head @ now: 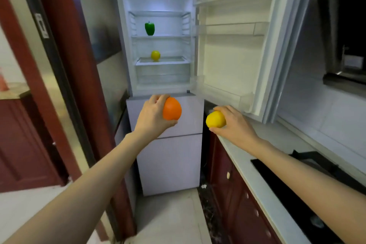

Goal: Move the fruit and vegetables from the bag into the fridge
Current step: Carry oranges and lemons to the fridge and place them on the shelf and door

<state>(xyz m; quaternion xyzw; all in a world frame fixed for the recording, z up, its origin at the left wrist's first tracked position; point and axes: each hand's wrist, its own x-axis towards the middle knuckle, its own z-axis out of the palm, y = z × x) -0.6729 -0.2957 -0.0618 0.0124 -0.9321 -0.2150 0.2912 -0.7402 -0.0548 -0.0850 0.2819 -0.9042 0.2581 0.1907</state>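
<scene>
Left hand [152, 114] grips an orange [172, 108]; right hand [233, 123], at 3 o'clock, grips a lemon [215, 119]; fridge [158, 6] open at 12 o'clock.

We have a single view, worn on the head, looking forward and slightly down along both outstretched forearms; it faces the open fridge [160, 45] squarely, near enough that the left hand [152, 117] and right hand [233, 123] reach before its lower doors; the wide lens bends the door frame [65, 65] at left and the countertop [263, 164] at right.
</scene>
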